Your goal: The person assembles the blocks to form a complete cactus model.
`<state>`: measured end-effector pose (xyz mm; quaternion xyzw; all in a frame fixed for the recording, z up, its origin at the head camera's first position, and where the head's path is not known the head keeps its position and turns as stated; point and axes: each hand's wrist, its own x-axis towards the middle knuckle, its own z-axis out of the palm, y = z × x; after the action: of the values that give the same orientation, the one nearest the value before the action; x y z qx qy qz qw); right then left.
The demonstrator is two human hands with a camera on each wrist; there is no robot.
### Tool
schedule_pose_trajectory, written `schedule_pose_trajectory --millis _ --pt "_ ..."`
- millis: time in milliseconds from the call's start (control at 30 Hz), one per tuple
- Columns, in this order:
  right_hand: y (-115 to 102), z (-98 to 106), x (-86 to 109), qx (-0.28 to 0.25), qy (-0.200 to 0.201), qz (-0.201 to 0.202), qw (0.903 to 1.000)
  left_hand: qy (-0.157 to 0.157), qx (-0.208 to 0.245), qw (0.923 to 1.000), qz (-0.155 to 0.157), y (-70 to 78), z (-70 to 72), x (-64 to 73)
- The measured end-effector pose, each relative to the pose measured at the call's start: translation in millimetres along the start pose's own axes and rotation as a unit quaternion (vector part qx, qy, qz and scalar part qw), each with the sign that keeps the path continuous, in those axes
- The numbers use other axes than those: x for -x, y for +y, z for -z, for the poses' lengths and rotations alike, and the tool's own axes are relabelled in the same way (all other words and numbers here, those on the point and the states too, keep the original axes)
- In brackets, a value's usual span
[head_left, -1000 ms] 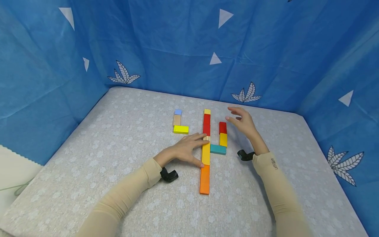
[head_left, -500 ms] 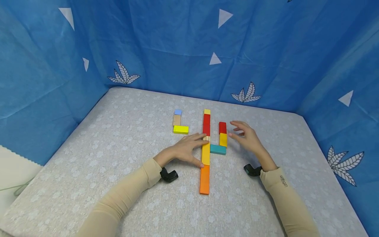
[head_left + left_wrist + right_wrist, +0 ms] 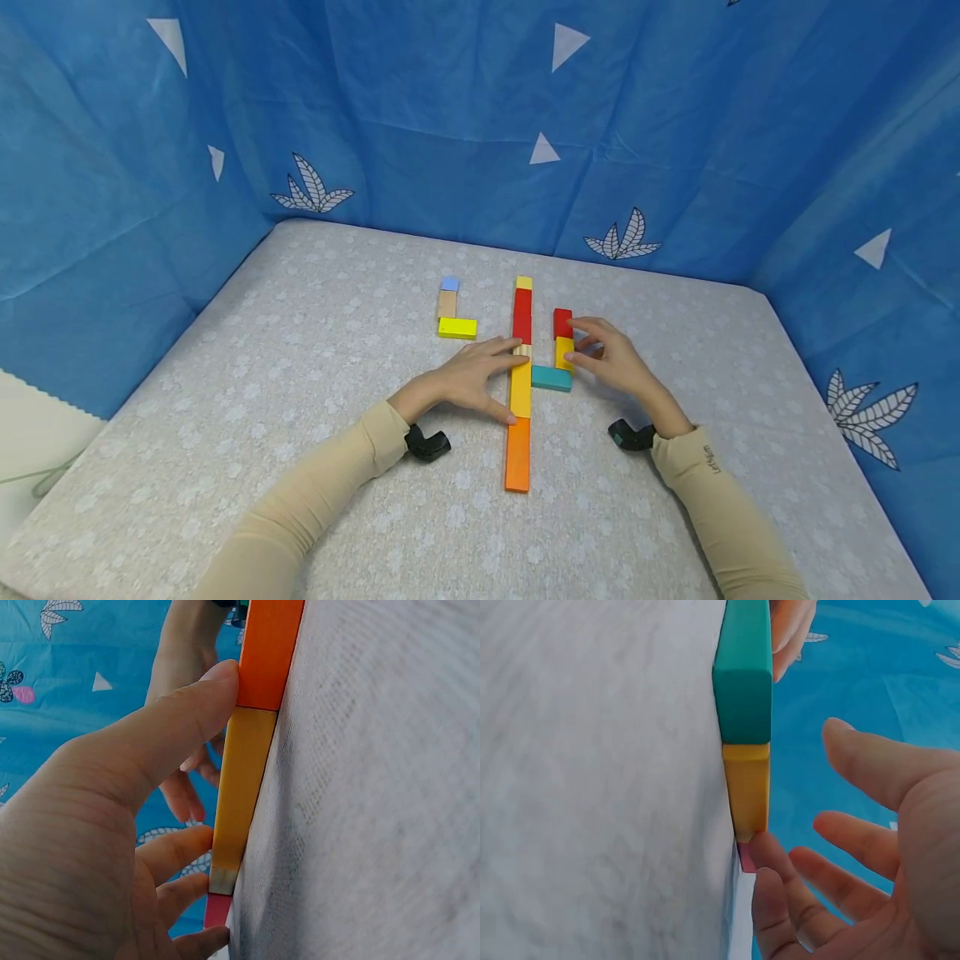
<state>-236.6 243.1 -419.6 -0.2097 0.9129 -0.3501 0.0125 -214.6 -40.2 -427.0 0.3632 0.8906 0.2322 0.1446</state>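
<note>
1. Here, the left hand (image 3: 468,375) lay spread and released along a straight column of blocks, its thumb at the seam between the orange block (image 3: 517,457) and the amber block (image 3: 521,393), its other fingertips near the amber block's far end and the plain wood block (image 3: 523,350).
2. Beyond the wood, the column ran on through a red section (image 3: 522,315) to a pale yellow block (image 3: 524,282); the orange block formed its near end.
3. The right hand (image 3: 617,360) was relaxed, fingers loosely bent and parted, just beside the golden block (image 3: 563,347) and the red block (image 3: 562,322); how firmly it touched either one could not be told.
4. A teal block (image 3: 551,379) lay crosswise between the amber block and the golden one's near end, with the red block beyond.
5. Left of the column, well apart, a bright yellow block (image 3: 457,328), a tan block (image 3: 447,305) and a blue block (image 3: 450,283) made an L.
6. All rested on a pale floral surface (image 3: 337,333) before a blue curtain (image 3: 465,83).
</note>
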Motion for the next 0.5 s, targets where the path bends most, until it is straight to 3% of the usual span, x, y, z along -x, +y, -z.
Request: schedule_pose_trajectory --millis 500 --pt "1.7 -8.0 2.6 0.030 -0.017 0.031 0.9989 0.001 -0.005 1.0000 0.000 -0.2 0.1 0.1"
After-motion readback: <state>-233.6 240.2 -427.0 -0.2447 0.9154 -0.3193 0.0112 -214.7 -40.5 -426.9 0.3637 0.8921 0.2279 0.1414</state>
